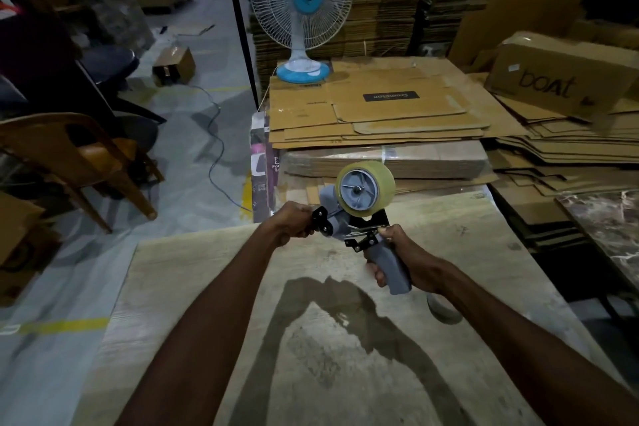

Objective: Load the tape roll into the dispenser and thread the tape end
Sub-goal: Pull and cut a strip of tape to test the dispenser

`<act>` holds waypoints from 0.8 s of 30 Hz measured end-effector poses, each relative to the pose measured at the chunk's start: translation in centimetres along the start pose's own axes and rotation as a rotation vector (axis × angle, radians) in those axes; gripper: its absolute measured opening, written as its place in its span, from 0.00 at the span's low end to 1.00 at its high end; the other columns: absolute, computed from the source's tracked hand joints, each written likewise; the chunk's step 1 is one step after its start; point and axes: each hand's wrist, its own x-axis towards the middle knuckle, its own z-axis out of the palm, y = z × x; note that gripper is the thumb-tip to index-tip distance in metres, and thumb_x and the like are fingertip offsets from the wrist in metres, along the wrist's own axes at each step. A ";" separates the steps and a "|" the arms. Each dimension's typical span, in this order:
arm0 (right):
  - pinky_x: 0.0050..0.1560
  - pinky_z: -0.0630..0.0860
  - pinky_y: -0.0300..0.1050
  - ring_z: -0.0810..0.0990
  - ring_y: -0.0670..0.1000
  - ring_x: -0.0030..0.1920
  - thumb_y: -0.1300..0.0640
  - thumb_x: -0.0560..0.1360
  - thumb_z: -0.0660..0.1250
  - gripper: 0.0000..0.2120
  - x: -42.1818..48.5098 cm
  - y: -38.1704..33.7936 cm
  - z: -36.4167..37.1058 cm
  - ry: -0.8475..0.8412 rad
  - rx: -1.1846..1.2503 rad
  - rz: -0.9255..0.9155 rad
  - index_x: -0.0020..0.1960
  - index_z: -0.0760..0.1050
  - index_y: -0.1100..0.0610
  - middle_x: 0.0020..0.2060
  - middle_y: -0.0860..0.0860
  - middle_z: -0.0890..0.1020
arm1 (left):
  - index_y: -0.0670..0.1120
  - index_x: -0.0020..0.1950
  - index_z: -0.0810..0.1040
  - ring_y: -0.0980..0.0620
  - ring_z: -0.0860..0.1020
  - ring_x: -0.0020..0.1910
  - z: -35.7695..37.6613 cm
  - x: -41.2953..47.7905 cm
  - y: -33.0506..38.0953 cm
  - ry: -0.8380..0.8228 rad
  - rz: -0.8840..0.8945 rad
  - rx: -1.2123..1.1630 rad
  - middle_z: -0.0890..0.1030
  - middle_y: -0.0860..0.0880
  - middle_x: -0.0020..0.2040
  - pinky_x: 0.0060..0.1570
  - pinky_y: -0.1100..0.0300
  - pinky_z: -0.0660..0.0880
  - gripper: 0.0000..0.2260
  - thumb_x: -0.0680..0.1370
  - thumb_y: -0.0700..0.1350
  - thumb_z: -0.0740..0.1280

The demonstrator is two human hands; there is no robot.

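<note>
Cardboard surrounds you: flattened cartons [390,107] lie stacked beyond the worktop's far edge, with a blue table fan [301,10] standing on the stack's far left corner and a box marked "boat" [560,76] toward the far right. Pale and scuffed, the worktop [214,287] runs under both your forearms, and a brown plastic chair [79,162] stands on the floor off its left edge. You hold the grey tape dispenser [359,235] in the air above the worktop's far half (nothing touches it but your hands). Your right hand [404,259] is wrapped tight around its pistol grip. Your left hand [294,223] is closed on the dispenser's front end by the black roller plate; what the fingers pinch there is hidden. Seated on the hub at the top, the tape roll [366,187] is clear and yellowish.
</note>
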 end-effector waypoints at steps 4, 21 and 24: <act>0.33 0.69 0.44 0.70 0.50 0.29 0.38 0.81 0.54 0.27 0.7 0.1 0.1 -0.017 0.018 0.005 0.49 0.74 0.62 0.33 0.54 0.74 | 0.41 0.36 0.76 0.49 0.70 0.27 -0.4 0.9 -0.6 0.023 -0.067 0.017 0.75 0.42 0.32 0.30 0.59 0.64 0.14 0.81 0.34 0.61; 0.31 0.64 0.43 0.65 0.48 0.28 0.24 0.69 0.65 0.35 3.4 5.7 -0.2 0.028 -0.050 0.011 0.49 0.68 0.57 0.32 0.50 0.69 | 0.38 0.37 0.86 0.51 0.74 0.27 -1.6 4.6 -7.0 0.151 0.119 0.240 0.83 0.41 0.31 0.26 0.63 0.69 0.11 0.75 0.43 0.76; 0.30 0.63 0.43 0.65 0.48 0.28 0.26 0.73 0.60 0.33 3.9 8.2 -0.1 0.064 -0.049 0.097 0.51 0.68 0.57 0.31 0.50 0.70 | 0.37 0.34 0.84 0.50 0.77 0.28 -0.5 5.2 -9.8 0.107 0.246 0.433 0.83 0.40 0.32 0.33 0.58 0.75 0.15 0.77 0.45 0.75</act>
